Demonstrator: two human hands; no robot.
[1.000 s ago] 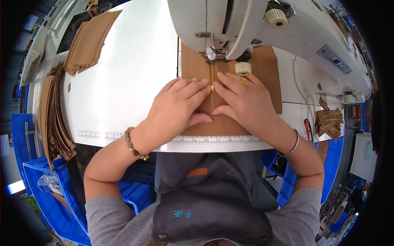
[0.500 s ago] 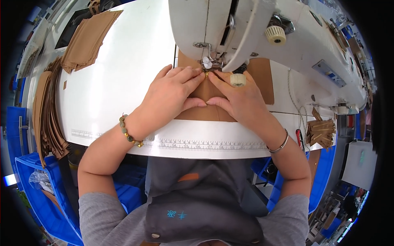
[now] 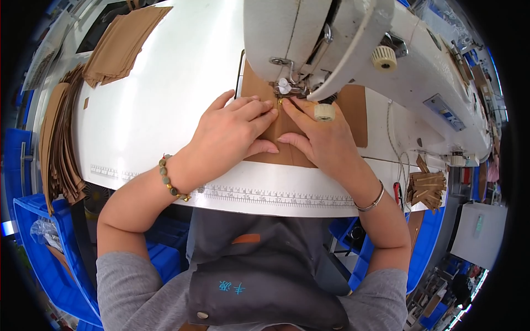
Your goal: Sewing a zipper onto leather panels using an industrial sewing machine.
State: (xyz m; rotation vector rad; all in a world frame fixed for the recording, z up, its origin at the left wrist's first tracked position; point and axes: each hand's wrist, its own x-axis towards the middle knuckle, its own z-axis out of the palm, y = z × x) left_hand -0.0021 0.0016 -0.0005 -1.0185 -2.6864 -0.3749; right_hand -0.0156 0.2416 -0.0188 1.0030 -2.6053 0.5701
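A brown leather-like piece [image 3: 309,159] lies flat on the white table beneath the head of a sewing machine [image 3: 353,49]. My left hand [image 3: 234,129] rests on the piece's left part, fingers extended flat, thumb pointing to the right. On the other side my right hand [image 3: 326,129] lies flat too, index fingertip close to the presser foot [image 3: 287,89]. Between my fingertips, just in front of the foot, sits a small gold-coloured metal bit [image 3: 280,101]. Both thumbs touch the piece, with a narrow gap between them. The needle tip is too small to make out.
Stacked brown pieces [image 3: 124,47] lie at the far left, and more hang over the left edge [image 3: 61,143]. A bundle of brown strips [image 3: 427,187] sits at right. Blue bins [image 3: 55,248] stand below the table. A printed ruler [image 3: 276,197] runs along the front edge.
The whole view has shifted and tilted a little. My thumbs have moved slightly apart, with the left one nearer to me. Both hands stay on the brown piece.
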